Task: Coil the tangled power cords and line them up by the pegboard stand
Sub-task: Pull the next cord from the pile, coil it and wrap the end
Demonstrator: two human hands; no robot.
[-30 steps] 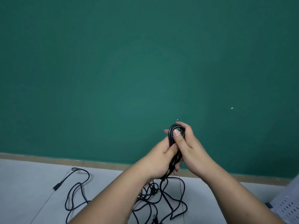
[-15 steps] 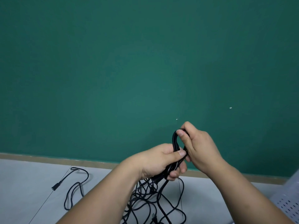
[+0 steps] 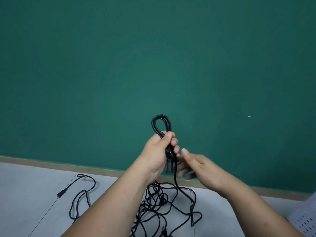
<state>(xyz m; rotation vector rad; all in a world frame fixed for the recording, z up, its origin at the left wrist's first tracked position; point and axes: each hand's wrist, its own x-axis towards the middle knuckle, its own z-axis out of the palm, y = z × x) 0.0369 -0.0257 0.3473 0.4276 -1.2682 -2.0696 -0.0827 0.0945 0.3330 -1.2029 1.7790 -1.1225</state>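
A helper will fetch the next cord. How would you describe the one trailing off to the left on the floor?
Start at the green wall and drop to the grey floor below it. Left of the black tangle at the bottom middle, one black cord snakes out in open curves. Unlike the knotted pile, it ends in a visible plug lying clear.

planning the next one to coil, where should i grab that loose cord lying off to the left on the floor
Pinch just behind the connector, from above. That end lies flat and alone on the floor, apart from the tangle, and its block stops a slip. The left hand grips the coil, so probably use the right hand.
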